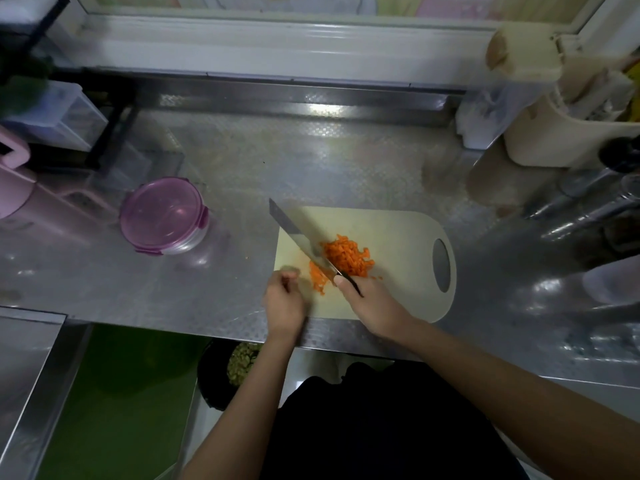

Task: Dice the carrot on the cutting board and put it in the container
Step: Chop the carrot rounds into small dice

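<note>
Far out to the left of both hands, the round container (165, 216) is sitting on the steel counter (242, 161) with its purple-tinted lid on, well apart from the board. Coming in closer, the left hand (284, 299) is resting at the near left corner of the cutting board (398, 237), fingers loosely curled and blurred, grasping nothing that can be made out. Just to the right of it, a small strip of diced carrot (318, 278) is lying on the board, between the two hands. The knife (300, 237) is angling across next, its broad blade running from the right hand up and away to the left, the tip reaching past the board's far left corner. On the far side of that blade, just beyond the right hand, the main carrot pile (349, 255) is heaped in small orange bits. The right hand (370, 301) is clenching the knife's dark handle, thumb laid along the top. Further right of that hand, the board's oval handle hole (442, 265) is showing.
</note>
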